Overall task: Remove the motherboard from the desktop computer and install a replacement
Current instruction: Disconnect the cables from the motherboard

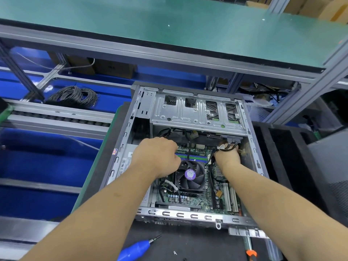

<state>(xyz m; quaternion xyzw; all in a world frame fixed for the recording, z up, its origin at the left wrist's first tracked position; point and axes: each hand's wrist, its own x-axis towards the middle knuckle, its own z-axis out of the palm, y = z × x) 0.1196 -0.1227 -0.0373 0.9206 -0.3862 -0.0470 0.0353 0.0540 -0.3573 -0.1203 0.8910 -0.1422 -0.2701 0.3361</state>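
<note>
Nearest the person, a blue screwdriver (pixel 136 248) lies on the dark mat in front of the open computer case (pixel 190 217), untouched. Inside the case the motherboard (pixel 190 200) lies flat on the floor of the box, its long side running away from the person, with the cooling fan (pixel 190 175) at its middle. Both hands reach past the fan to the board's far edge. The left hand (pixel 158 155), fingers curled down by the memory sticks (pixel 192 157), seems to pinch something hidden. Farther right, the right hand (pixel 228 157) grips a bundle of black cables (pixel 227 146), likely to unplug it. Both hands are about equally near.
</note>
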